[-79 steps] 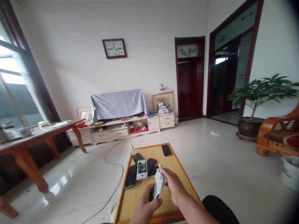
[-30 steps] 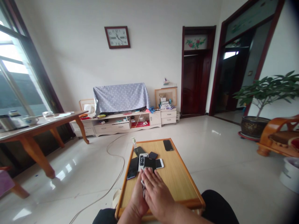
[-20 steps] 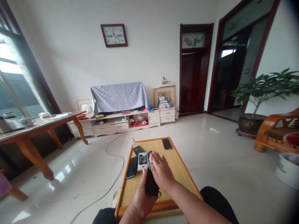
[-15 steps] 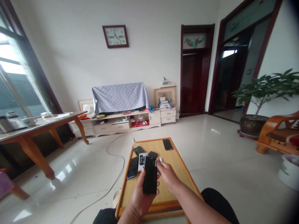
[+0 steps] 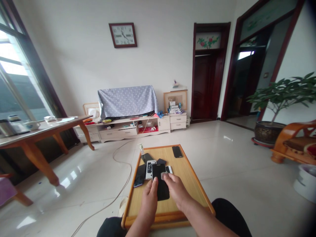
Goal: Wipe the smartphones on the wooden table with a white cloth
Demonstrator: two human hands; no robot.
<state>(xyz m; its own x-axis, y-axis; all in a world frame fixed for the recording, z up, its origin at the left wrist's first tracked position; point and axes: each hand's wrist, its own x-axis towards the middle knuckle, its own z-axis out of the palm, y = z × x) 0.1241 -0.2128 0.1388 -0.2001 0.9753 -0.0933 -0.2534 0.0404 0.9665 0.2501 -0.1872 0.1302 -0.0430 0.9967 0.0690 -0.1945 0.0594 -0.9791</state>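
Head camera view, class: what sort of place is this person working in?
Most likely a home living room: a wall clock, a cloth-covered TV on a low media cabinet, and a potted plant beside a wooden armchair.

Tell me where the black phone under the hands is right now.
The black phone lies on the small wooden table, between the left hand and right hand, just nearer than the white phone.

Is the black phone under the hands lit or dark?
Dark: the black phone shows a plain black face, held between the left hand and right hand.
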